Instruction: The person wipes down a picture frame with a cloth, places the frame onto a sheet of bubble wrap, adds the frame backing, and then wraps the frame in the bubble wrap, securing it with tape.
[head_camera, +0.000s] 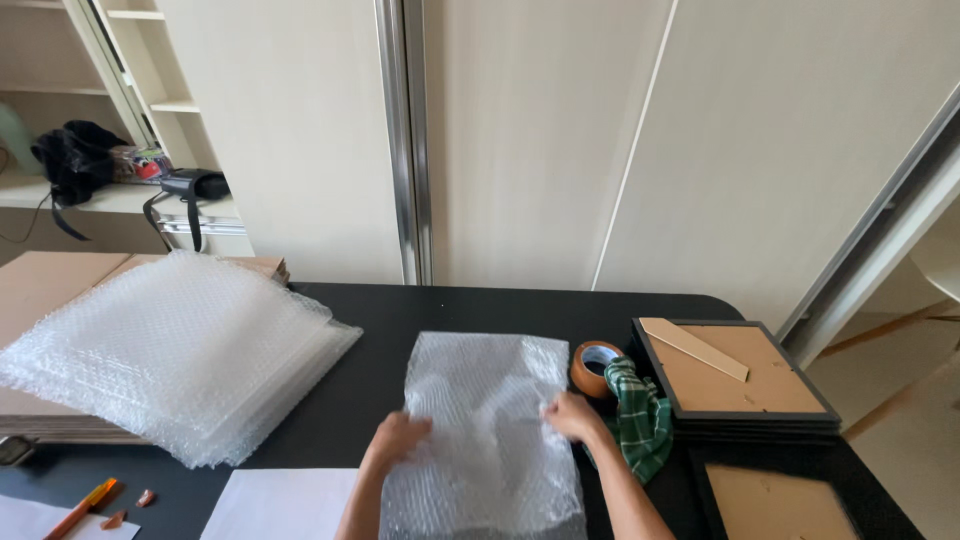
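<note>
Both hands rest on a sheet of bubble wrap (485, 440) lying flat on the black table (480, 305), directly in front of the person. Left hand (398, 440): positioned at the sheet's left edge, fingers curled down onto the plastic; whether it pinches the edge or only presses on it cannot be determined. Right hand (573, 415): positioned at the sheet's right edge, fingers bent against the wrap in the same manner; the grip is likewise unclear. The sheet appears folded or doubled over something, with creases running down its middle; its contents cannot be made out. Just beside the right hand lies a green checked cloth (640, 420), and a roll of brown tape (592, 367) sits touching that cloth at the sheet's upper right corner. Further right, a stack of black picture frames (740, 385) lies back side up, with a second frame (775, 505) near the table's front edge. To the left, a thick stack of bubble wrap sheets (170, 350) rests on flat cardboard (40, 285). White paper (275, 500) lies near the left forearm, and an orange pen (80, 508) lies at the lower left.
</note>
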